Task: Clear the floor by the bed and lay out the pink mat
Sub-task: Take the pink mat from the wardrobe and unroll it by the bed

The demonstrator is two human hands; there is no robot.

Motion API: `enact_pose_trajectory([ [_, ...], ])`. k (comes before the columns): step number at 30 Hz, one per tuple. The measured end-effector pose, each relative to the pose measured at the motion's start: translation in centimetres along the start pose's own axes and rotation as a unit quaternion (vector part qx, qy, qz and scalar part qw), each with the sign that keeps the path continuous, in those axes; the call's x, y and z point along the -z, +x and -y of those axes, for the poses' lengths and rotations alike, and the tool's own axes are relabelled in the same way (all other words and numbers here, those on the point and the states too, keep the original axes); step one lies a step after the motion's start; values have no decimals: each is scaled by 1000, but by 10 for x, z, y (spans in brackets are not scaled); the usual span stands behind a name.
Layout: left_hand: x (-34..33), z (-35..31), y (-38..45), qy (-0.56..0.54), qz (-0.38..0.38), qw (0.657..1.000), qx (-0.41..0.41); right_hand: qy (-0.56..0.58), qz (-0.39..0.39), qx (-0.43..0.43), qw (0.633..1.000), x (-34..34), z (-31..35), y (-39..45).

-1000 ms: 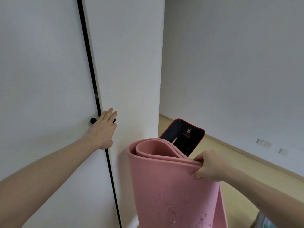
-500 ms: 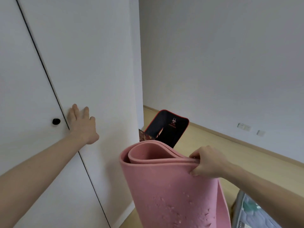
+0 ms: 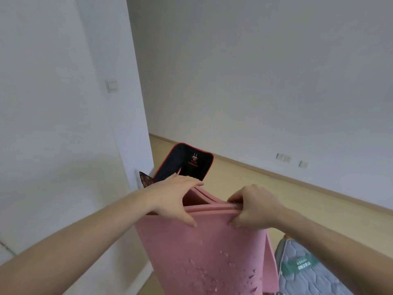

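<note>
Pink mat [image 3: 204,252] loosely rolled, standing upright, top rim at chest level. Left hand [image 3: 173,199] fingers curled over the near-left rim, thumb outside; right hand [image 3: 253,206] fingers pinched shut on the layered right edge. Best to keep both grips high and carry it upright so the roll doesn't spring open. Dark red-edged mat [image 3: 189,162] stands just behind. Wall [image 3: 63,145] close left, bed [image 3: 308,271] corner low right; bare floor [image 3: 255,184] ahead gives room

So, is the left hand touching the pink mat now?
Touching. In the head view the left hand grips the top edge of the rolled pink mat, fingers over the rim and thumb pressed on its outer face.
</note>
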State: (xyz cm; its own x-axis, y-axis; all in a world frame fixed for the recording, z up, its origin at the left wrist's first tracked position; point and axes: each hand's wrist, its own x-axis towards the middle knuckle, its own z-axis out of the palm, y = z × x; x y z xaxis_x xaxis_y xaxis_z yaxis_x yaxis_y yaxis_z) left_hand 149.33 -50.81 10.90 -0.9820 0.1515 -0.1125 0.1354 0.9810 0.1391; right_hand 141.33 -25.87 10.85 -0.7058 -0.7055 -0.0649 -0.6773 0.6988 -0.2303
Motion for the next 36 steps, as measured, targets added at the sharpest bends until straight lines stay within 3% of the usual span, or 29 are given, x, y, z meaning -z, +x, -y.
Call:
enact_pose_trajectory([
  [7, -22, -22, 92, 25, 50, 997, -62, -22, 15, -7, 1000, 12, -44, 25],
  [19, -47, -9, 262, -30, 55, 982, -176, -20, 35, -152, 988, 18, -144, 111],
  [23, -44, 2, 327, -44, 20, 976, -214, -15, 25, -203, 979, 32, -172, 147],
  [32, -17, -29, 474, -80, -25, 947, -309, 28, -66, -338, 939, 73, -260, 164],
  [36, -2, -64, 545, -62, -50, 934, -348, 87, -147, -387, 906, 78, -322, 161],
])
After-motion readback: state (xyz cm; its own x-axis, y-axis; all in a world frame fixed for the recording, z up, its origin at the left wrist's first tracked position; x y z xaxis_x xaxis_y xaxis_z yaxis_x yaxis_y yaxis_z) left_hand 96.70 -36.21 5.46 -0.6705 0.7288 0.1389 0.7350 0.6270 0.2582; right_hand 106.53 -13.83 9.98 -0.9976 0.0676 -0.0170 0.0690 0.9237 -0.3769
